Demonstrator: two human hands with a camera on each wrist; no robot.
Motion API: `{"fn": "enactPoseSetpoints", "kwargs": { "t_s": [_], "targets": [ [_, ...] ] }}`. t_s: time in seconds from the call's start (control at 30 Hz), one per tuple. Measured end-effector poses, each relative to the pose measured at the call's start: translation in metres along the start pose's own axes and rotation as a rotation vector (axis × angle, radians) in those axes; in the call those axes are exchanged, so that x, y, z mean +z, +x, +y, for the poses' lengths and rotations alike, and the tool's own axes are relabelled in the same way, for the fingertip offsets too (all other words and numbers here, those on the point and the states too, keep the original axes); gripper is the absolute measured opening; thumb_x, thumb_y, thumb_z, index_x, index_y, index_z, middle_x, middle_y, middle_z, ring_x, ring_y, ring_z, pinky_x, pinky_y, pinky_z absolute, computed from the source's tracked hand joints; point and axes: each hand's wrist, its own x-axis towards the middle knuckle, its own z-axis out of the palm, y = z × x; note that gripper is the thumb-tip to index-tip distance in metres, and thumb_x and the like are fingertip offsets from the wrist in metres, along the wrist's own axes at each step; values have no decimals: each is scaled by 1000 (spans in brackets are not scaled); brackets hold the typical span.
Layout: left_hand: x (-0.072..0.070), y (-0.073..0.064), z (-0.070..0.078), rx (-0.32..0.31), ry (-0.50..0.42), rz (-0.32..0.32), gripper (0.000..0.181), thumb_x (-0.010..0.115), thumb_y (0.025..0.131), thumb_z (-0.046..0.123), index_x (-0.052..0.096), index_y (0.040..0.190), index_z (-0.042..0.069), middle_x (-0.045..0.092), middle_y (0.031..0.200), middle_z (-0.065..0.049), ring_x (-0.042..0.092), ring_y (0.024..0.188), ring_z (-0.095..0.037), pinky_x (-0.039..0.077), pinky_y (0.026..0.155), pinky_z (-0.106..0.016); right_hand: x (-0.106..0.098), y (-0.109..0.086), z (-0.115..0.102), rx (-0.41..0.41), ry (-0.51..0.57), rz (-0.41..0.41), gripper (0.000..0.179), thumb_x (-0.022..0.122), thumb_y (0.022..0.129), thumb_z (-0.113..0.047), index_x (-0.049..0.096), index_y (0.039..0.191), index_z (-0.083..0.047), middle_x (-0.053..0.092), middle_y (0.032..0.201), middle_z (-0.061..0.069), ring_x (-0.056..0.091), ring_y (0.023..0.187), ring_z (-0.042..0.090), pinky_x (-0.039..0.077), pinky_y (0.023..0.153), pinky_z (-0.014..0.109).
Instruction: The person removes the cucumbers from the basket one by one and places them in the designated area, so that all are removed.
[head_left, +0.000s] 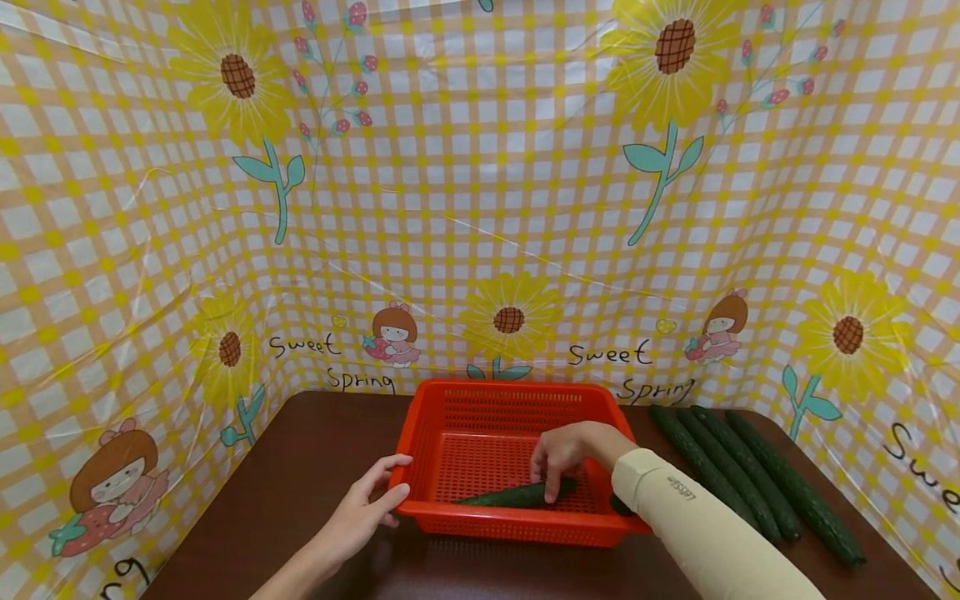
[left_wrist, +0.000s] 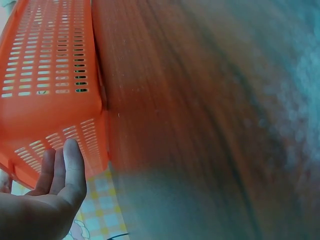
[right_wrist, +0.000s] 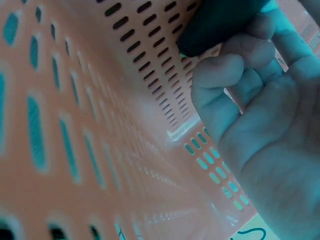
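A red plastic basket (head_left: 525, 517) with slotted walls stands on the table. My left hand (head_left: 367, 497) holds its left front corner; thumb and index finger are at the rim, while the other fingers (left_wrist: 75, 167) lie against the outer wall in the left wrist view. Inside the basket, my right hand (head_left: 564, 454) pinches a dark green cucumber (head_left: 506, 497) between thumb and fingers. This cucumber lies low along the front wall, its tapered end to the left. The right wrist view shows the cucumber's blunt end (right_wrist: 210, 30) beside the curled fingers (right_wrist: 217, 72).
Several more cucumbers (head_left: 798, 487) lie side by side on the dark brown table (head_left: 300, 467), right of the basket. A dark green end (head_left: 619, 505) shows by the right sleeve, mostly hidden. Checked, flowered sheeting (head_left: 510, 208) encloses the back and sides.
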Motion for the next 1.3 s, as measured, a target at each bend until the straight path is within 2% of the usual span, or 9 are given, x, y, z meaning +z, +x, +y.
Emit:
{"fn": "enactPoseSetpoints", "kwargs": {
  "t_s": [0.2, 0.3, 0.47, 0.67, 0.97, 1.03, 1.13, 1.3],
  "targets": [
    [1, 0, -2, -11, -4, -8, 47, 63, 100, 28, 48, 144, 17, 55, 131, -21, 61, 100, -23, 57, 76, -37, -1, 1, 1, -10, 0, -2, 12, 79, 86, -11, 72, 96, -7, 56, 79, -6, 42, 63, 11, 36, 57, 25],
    [2, 0, -2, -12, -1, -8, 46, 62, 101, 26, 48, 144, 16, 56, 130, -21, 60, 100, -22, 57, 75, -37, -3, 2, 6, -40, 31, 13, 10, 78, 86, -9, 69, 89, -6, 55, 77, -6, 40, 59, 10, 36, 56, 24],
    [2, 1, -1, -5, 11, -7, 45, 61, 101, 25, 48, 144, 15, 56, 128, -19, 60, 97, -22, 57, 75, -36, -8, -1, 16, -83, 86, 81, 21, 76, 87, -5, 58, 78, -11, 45, 68, -5, 30, 52, 10, 31, 53, 25],
    [1, 1, 0, 0, 26, -10, 44, 63, 101, 24, 50, 142, 15, 57, 127, -19, 62, 94, -21, 57, 74, -36, -12, -3, 23, -104, 115, 124, 27, 74, 89, -6, 52, 75, -11, 41, 66, -5, 30, 51, 10, 32, 52, 25],
    [1, 0, -1, -2, 13, -1, 44, 62, 101, 23, 49, 142, 14, 56, 124, -22, 62, 93, -21, 57, 74, -36, -12, 0, 23, -55, 137, 157, 26, 74, 90, -7, 51, 77, -10, 42, 67, -4, 30, 52, 11, 31, 54, 26],
    [1, 0, -1, -1, 13, 1, 44, 62, 101, 23, 49, 142, 14, 57, 124, -21, 62, 93, -21, 57, 74, -36, -11, 2, 24, -35, 138, 164, 23, 75, 89, -8, 55, 79, -9, 43, 67, -4, 33, 53, 11, 33, 55, 26],
    [0, 0, 0, 0, 12, 4, 44, 62, 101, 22, 49, 142, 14, 57, 125, -21, 62, 94, -21, 57, 74, -36, -12, 5, 24, -12, 147, 174, 11, 76, 89, -9, 65, 91, -8, 48, 69, -4, 37, 55, 12, 36, 55, 26],
    [-1, 0, -1, 2, 13, 4, 44, 62, 101, 22, 48, 142, 14, 57, 128, -21, 62, 95, -21, 57, 74, -35, -12, 10, 26, -8, 162, 176, 28, 76, 89, -11, 70, 116, -10, 53, 73, -4, 38, 57, 12, 36, 55, 25]
  ]
}}
